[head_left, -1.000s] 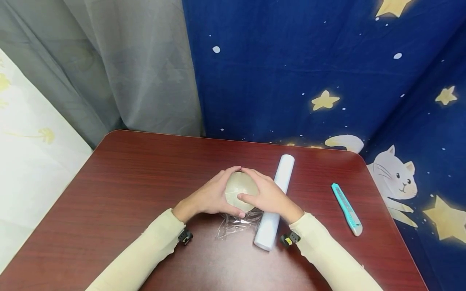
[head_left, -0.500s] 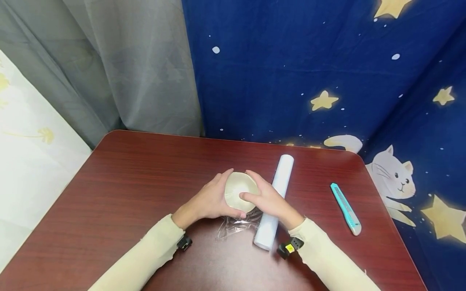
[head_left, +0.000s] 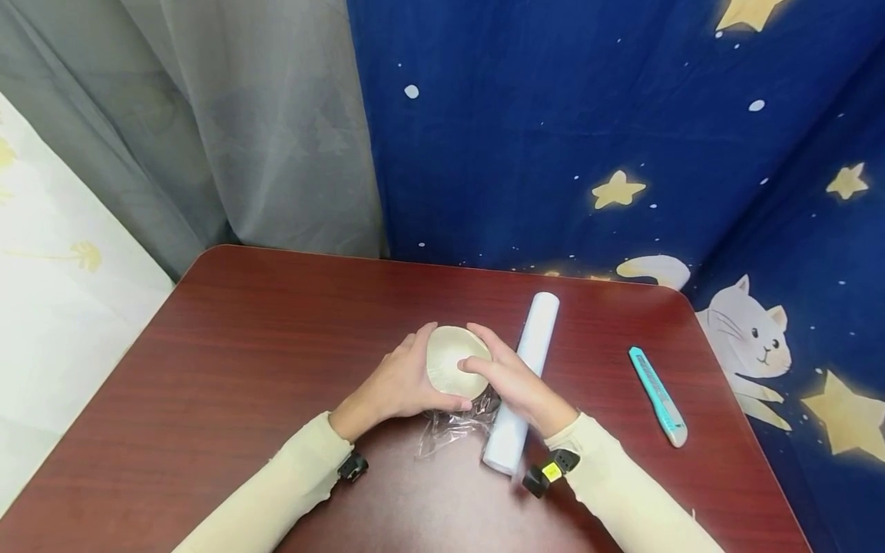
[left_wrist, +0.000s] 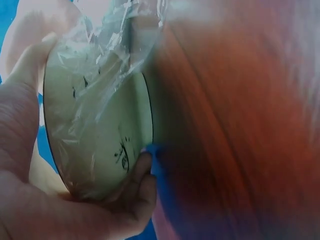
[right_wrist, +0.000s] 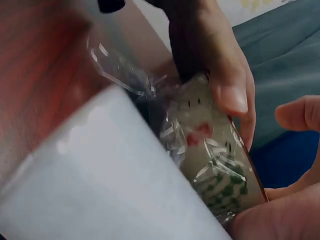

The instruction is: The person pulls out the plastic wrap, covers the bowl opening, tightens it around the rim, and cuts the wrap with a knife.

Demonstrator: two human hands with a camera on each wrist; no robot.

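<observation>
A cream bowl (head_left: 445, 362) sits between both hands near the middle of the table. Dark marks show on its side in the left wrist view; red and green painting (right_wrist: 220, 192) appears in the right wrist view. Clear plastic film (head_left: 445, 434) clings around the bowl and bunches loosely on its near side. My left hand (head_left: 402, 378) grips the left side, thumb along the near edge. From the right, my right hand (head_left: 513, 378) holds the bowl, its thumb reaching over the round top face. The fingers on the far side are partly hidden.
A white roll (head_left: 508, 434) lies slantwise under and beside the right hand, close to the film. Farther right is a teal utility knife (head_left: 657, 395). Curtains (head_left: 546, 138) hang behind the dark red table (head_left: 290, 307).
The fingertips of both hands, together at the bowl's far side a second ago, have drawn apart. The right wrist has turned slightly, and the right thumb has shifted on the bowl. Roll and knife stay put.
</observation>
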